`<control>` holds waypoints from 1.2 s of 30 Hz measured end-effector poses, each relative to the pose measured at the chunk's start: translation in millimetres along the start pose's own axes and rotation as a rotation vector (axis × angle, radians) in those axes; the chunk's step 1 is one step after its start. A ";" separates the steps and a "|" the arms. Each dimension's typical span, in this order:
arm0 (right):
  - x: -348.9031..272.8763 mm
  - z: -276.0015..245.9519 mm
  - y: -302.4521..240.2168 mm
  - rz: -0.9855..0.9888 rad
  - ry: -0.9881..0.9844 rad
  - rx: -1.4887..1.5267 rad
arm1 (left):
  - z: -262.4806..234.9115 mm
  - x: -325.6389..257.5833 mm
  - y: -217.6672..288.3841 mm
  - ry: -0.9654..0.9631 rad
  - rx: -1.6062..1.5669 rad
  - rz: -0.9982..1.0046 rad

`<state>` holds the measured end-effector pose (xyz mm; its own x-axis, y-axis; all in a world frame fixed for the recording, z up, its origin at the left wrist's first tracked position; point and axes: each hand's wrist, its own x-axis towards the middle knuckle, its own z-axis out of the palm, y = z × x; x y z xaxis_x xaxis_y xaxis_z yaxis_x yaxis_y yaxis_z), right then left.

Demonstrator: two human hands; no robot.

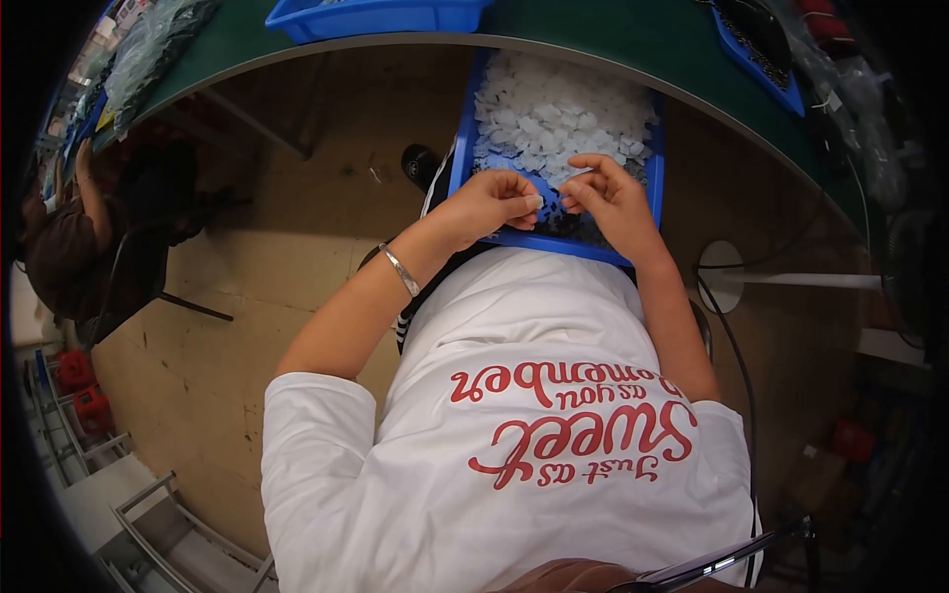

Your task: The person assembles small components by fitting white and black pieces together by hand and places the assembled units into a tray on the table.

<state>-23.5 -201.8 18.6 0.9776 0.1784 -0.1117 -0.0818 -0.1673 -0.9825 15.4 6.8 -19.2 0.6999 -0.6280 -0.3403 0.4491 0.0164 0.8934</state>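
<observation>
A blue bin (658, 178) rests on my lap, its far end reaching in under the table edge. Small, flat white translucent pieces (554, 109) heap up in most of it. Small black pieces (568, 219) lie at the near end, beneath my hands. My left hand (502, 206) is closed in a pinch over the near left part of the bin. A short way to its right, my right hand (611, 206) pinches thumb against forefinger, the other fingers loosely bent. Whatever either pinch holds is too small to make out. The two hands' fingertips are close together but apart.
The green table (583, 30) curves across ahead, bearing a blue tray (376, 18) and, at right, another blue tray (761, 59) with dark contents. A co-worker (74, 232) sits at far left. At right stand a round white base (720, 277) and a black cable (736, 356).
</observation>
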 end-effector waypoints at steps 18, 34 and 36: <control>-14.5 -25.5 16.9 -0.189 0.116 -1.016 | 16.8 -3.4 5.8 0.123 -0.114 0.100; -10.3 -24.3 24.6 -0.332 0.190 -1.103 | 14.4 -1.4 4.5 0.167 -0.045 0.127; -10.7 -24.7 24.3 -0.326 0.149 -1.120 | 15.1 -2.9 7.4 0.172 -0.067 0.110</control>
<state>-31.1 -231.7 -0.4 0.9399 0.2676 0.2120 0.3200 -0.9070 -0.2739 8.3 -3.0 -7.2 0.8288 -0.4776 -0.2916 0.3964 0.1333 0.9083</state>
